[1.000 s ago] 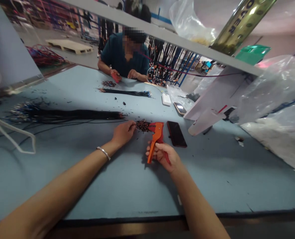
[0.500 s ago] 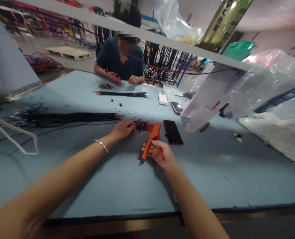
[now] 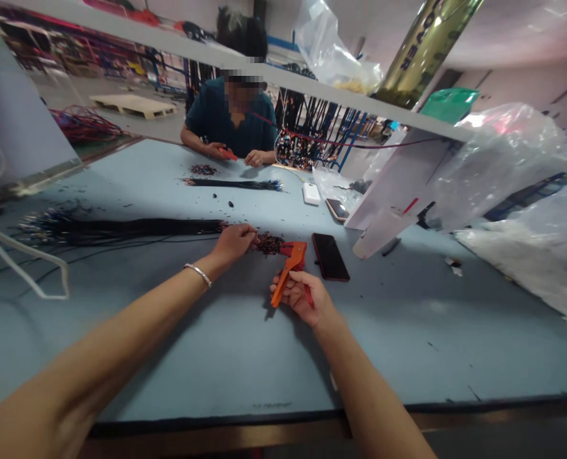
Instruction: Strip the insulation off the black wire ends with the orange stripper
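My right hand (image 3: 305, 296) is wrapped around an orange-and-red wire stripper (image 3: 290, 268), its jaws pointing away from me at the edge of a pile of small clippings (image 3: 270, 243). Left of that pile, my left hand (image 3: 236, 244) has its fingers pinched together. A thin black cable (image 3: 187, 239) runs into this hand from the left; its tip is too small to make out. Just behind the hand lies a long bundle of black cables (image 3: 144, 227), with coppery ends near my fingers and blue-white ends at the far left.
Right of the stripper lies a dark phone (image 3: 330, 256). A plastic cup (image 3: 383, 231) and clear plastic bags (image 3: 508, 166) stand farther right. Across the table a person (image 3: 235, 118) holds a red tool near a smaller cable bundle (image 3: 235, 184). A white wire frame (image 3: 29, 258) juts in at left.
My left hand has shifted slightly left, away from the stripper's jaws. The right hand keeps its grip on the stripper. The view has tilted a little.
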The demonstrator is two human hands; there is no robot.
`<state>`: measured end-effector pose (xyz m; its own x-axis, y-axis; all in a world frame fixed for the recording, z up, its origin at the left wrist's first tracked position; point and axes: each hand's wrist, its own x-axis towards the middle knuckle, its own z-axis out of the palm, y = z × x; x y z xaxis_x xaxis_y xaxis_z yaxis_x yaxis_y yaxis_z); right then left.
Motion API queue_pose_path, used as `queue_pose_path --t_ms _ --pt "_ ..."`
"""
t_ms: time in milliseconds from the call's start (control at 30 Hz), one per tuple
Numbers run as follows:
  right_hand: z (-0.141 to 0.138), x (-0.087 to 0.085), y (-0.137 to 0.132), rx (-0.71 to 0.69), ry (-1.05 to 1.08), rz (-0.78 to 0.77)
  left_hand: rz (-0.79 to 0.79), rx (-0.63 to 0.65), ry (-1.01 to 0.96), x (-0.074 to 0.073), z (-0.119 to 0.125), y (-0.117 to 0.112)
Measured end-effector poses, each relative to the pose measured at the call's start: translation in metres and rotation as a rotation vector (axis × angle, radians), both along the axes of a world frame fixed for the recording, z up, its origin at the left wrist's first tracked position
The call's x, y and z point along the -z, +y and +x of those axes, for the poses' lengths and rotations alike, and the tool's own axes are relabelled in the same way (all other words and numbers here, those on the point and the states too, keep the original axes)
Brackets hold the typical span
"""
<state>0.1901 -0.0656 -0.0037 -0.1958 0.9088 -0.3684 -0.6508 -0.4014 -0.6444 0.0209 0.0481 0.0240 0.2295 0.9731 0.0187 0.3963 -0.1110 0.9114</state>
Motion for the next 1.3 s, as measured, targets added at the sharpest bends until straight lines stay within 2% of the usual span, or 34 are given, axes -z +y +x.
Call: queue_pose_path --t_ms 100,167,367,533,700,867,967,1300 --pt "0.000 0.001 0.000 -0.008 0.001 0.012 0.045 0.054 -0.095 -0.005 -0.006 -0.009" --pt "0.000 0.002 0.000 -0.016 -0.001 0.033 0.048 0.044 -0.135 -0.001 -0.013 -0.017" --pt "-0.001 0.001 -0.003 -0.060 -0.085 0.080 0.160 0.027 -0.044 0.022 -0.033 -0.031" --pt "-0.005 -0.003 -0.010 -0.151 -0.162 0.182 0.183 0.052 0.000 0.026 -0.037 -0.033" --pt "-0.011 -0.006 -0.016 -0.214 -0.187 0.212 0.224 0.129 -0.013 0.031 -0.036 -0.037" --pt "-0.010 -0.008 -0.019 -0.250 -0.227 0.232 0.343 0.082 0.019 0.030 -0.037 -0.041" --pt "-0.008 -0.008 -0.020 -0.286 -0.235 0.239 0.356 0.057 0.003 0.028 -0.038 -0.044" --pt "-0.009 -0.009 -0.022 -0.307 -0.294 0.278 0.370 0.090 -0.068 0.022 -0.036 -0.049"
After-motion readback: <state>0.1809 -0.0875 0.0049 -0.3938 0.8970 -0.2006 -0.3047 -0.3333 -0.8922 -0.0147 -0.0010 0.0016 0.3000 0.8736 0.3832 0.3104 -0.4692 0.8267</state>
